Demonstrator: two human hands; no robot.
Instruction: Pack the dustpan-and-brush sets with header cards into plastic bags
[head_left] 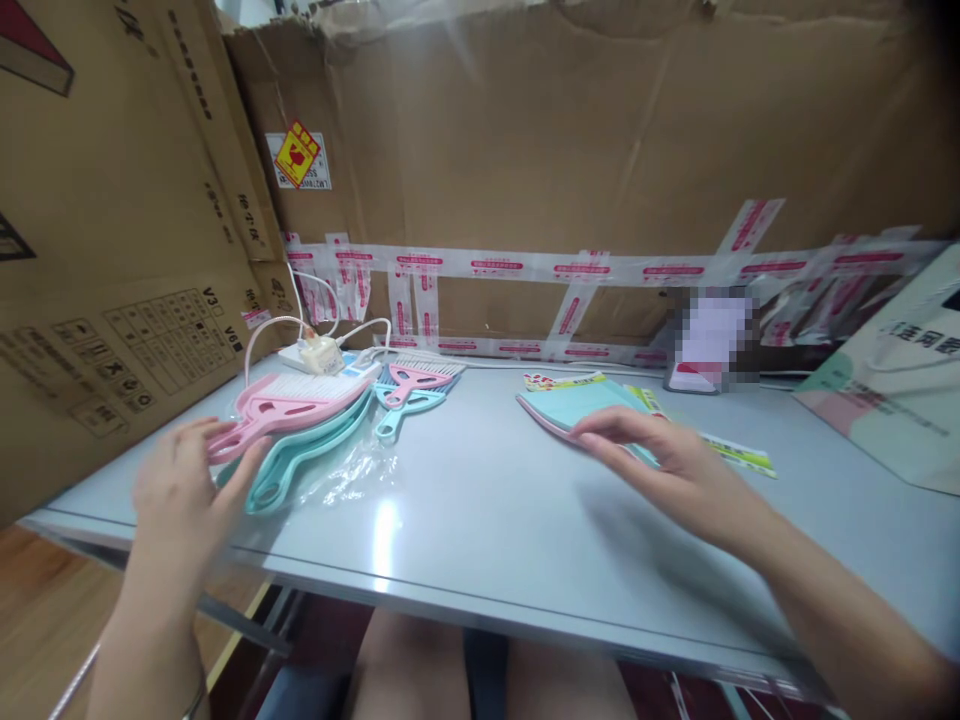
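My left hand, slightly blurred, is at the handle of a pink dustpan with a comb-toothed edge. Its thumb and fingers are spread on either side of the handle; I cannot tell whether they touch it. Teal dustpans lie stacked beneath the pink one. To their right lie a small pink brush and a small teal brush. My right hand pinches the near edge of a flat teal piece between thumb and fingers. A pink layer shows under that piece, and printed cards stick out behind it.
Clear plastic wrap lies beside the dustpans. A white charger with cables sits on a power strip behind them. A phone leans against the taped cardboard. A printed box stands right, a large carton left.
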